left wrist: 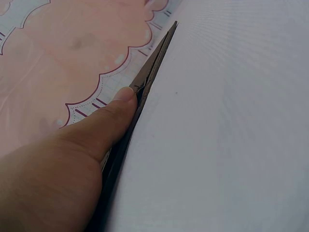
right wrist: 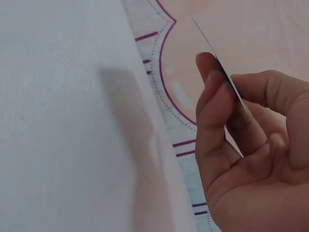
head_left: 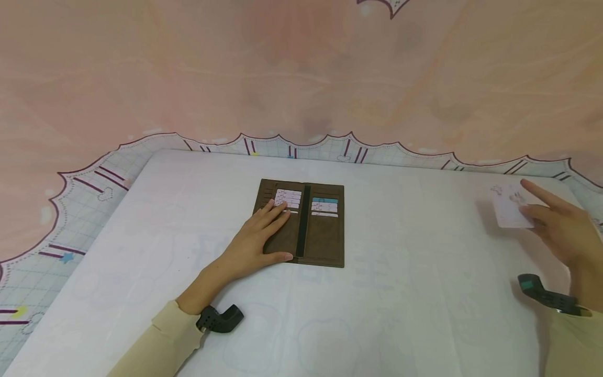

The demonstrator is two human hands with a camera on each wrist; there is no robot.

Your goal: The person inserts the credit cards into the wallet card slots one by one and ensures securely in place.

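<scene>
A brown card wallet lies unfolded on the white table, with a dark strip along its fold. White patterned cards show in its left slots, and more cards in its right slots, one with a blue top. My left hand rests on the wallet's left half, fingers spread over the lower cards and thumb at the near edge by the fold. Far to the right, my right hand pinches a white card between thumb and fingers. In the right wrist view that card appears edge-on, above the tabletop.
The white tabletop spreads around the wallet. Beyond its far edge lies a pinkish cloth with a scalloped, striped border. Each wrist wears a black device, the left one close over the table.
</scene>
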